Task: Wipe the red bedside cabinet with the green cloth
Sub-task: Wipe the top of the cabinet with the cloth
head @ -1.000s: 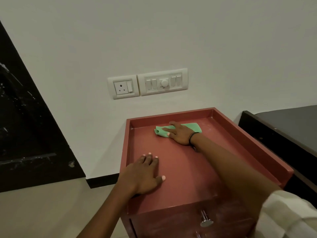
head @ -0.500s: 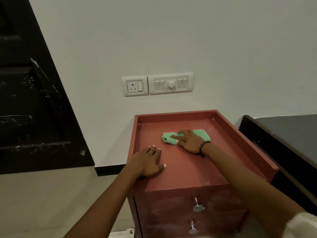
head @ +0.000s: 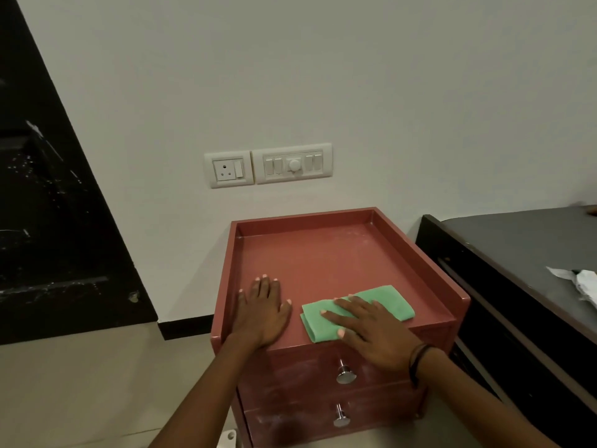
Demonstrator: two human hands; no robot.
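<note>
right hand (head: 376,331) flat on green cloth (head: 386,302) | left hand (head: 263,313) spread flat on cabinet (head: 323,253) | cloth's at the near edge, one more pull probably drags it off

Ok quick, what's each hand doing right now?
Left hand: open, flat on the cabinet, holding nothing.
Right hand: open, fingers straight, pressing on the cloth.

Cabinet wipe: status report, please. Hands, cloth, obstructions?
Left hand flat on cabinet. Right hand pressing cloth at front edge. No obstruction seen.
</note>
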